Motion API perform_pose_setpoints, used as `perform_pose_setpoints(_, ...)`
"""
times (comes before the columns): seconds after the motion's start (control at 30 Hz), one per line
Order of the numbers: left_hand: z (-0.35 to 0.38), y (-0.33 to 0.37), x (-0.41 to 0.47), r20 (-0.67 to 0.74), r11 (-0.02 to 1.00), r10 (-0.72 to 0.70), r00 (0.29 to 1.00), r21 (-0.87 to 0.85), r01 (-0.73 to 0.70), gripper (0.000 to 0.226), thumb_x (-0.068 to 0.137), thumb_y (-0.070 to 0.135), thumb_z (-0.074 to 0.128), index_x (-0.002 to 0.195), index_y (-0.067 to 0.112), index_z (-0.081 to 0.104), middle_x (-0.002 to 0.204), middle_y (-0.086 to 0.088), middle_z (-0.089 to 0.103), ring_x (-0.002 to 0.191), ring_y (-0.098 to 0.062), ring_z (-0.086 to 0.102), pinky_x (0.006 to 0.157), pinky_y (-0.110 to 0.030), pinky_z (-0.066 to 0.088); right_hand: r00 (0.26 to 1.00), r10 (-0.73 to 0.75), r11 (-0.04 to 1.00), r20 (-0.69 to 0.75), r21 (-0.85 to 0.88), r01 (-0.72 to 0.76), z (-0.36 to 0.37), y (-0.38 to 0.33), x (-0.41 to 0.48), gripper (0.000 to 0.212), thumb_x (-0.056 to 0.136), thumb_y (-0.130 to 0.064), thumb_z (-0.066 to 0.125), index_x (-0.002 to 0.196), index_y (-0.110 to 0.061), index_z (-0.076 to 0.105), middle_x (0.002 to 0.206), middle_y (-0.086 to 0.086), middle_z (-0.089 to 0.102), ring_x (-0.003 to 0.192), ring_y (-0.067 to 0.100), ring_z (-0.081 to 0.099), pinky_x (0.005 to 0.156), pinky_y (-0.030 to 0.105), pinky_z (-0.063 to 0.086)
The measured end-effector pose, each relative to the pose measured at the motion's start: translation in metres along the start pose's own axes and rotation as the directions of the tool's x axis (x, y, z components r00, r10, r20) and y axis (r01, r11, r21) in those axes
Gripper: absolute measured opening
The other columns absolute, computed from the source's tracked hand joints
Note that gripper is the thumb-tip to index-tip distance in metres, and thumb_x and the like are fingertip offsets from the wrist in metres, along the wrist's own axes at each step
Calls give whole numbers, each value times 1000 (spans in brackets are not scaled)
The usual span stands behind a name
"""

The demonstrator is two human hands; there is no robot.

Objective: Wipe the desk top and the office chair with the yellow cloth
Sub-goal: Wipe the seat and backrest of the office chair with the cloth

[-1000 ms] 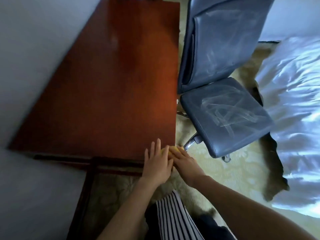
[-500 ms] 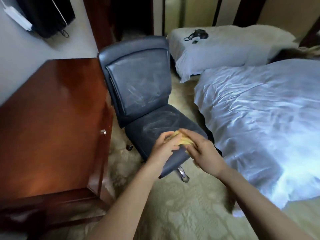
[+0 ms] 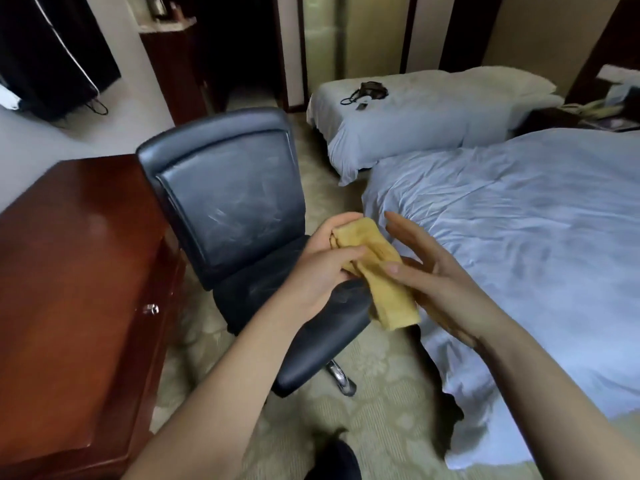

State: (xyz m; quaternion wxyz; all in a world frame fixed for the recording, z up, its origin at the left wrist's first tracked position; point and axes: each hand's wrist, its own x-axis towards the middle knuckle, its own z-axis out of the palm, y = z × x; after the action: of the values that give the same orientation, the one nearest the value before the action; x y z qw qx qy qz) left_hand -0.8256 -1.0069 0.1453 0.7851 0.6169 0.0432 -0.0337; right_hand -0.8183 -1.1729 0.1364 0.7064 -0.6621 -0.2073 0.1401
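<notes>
The yellow cloth (image 3: 377,271) is folded and held in the air above the front of the office chair's seat. My left hand (image 3: 322,268) grips its upper end, fingers curled round it. My right hand (image 3: 436,275) supports the cloth from the right with the thumb pressing on it and the fingers straight. The dark blue office chair (image 3: 225,202) stands behind and below my hands, with pale streaks on its backrest. The red-brown desk top (image 3: 69,289) lies to the left of the chair.
A bed with a pale blue cover (image 3: 519,237) fills the right side, close to the chair. A second bed (image 3: 415,112) with a dark item on it stands farther back. Patterned carpet (image 3: 381,393) lies between chair and bed. The desk has a small drawer knob (image 3: 151,309).
My view has swung from the desk top to the chair and beds. Both hands lifted the cloth off the desk corner, and the cloth now hangs more unfolded between them.
</notes>
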Motion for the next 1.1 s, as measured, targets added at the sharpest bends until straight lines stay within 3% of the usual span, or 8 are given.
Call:
perform_pose_setpoints(0.1,2,6,30,95,997,22,995,74,-30,51,87,-10,54,128,20,53,112,-14,58,96,-23,61,84,-40,52,988,136,980,-76,160,-123,-29,1,24,52,80,-33,66,130,-30,53,115,-12,66,92,8,64,79,25,45)
perform_pose_setpoints(0.3,4,21,100,238,966,76,968,221,-131,60,88,-8,56,135,27,47,106,-15,62,101,-23,62,93,-42,52,980,196,975,40,-117,-190,-77,17,102,46,82,-48,46,120,-27,61,112,-8,69,107,8,62,95,27,42)
perform_pose_setpoints(0.43,5,22,151,220,963,69,973,238,-123,62,88,-8,57,134,33,47,99,-11,61,96,-21,62,90,-41,52,979,183,969,86,-187,-165,-111,28,143,44,84,-46,65,103,-6,68,102,14,70,99,27,65,93,34,47)
perform_pose_setpoints(0.63,-1,-19,203,42,910,-127,991,402,100,59,91,14,61,134,44,35,118,4,61,102,-10,63,86,-32,55,964,254,963,77,70,-259,-156,66,187,12,76,-25,68,68,-18,64,71,3,62,70,13,60,65,25,46)
perform_pose_setpoints(0.73,-3,-59,218,-98,837,-223,970,491,242,67,90,27,63,144,38,25,133,5,51,113,-8,56,96,-24,44,933,342,916,115,182,-358,-170,95,211,13,76,-23,72,81,-14,63,85,12,64,83,20,63,76,33,50)
perform_pose_setpoints(0.83,1,-96,216,-289,811,-209,934,482,331,62,88,22,66,142,25,36,130,2,48,113,-14,53,79,-11,44,857,470,760,209,398,-514,-187,124,223,33,70,-32,66,94,-10,68,95,15,68,87,20,68,71,31,56)
perform_pose_setpoints(1.0,23,-157,213,-549,834,-123,827,394,385,23,86,15,67,97,34,58,118,-1,60,94,-16,61,83,-24,48,706,620,606,342,362,-708,-228,175,239,57,75,-37,71,126,-13,59,122,16,64,111,35,61,92,58,48)
perform_pose_setpoints(1.1,32,-177,207,-586,837,-187,789,325,440,21,89,22,63,109,27,61,114,4,61,95,-11,61,85,-24,45,692,666,637,279,271,-722,-224,189,252,65,73,-28,78,129,-10,51,107,15,68,92,34,67,69,46,59)
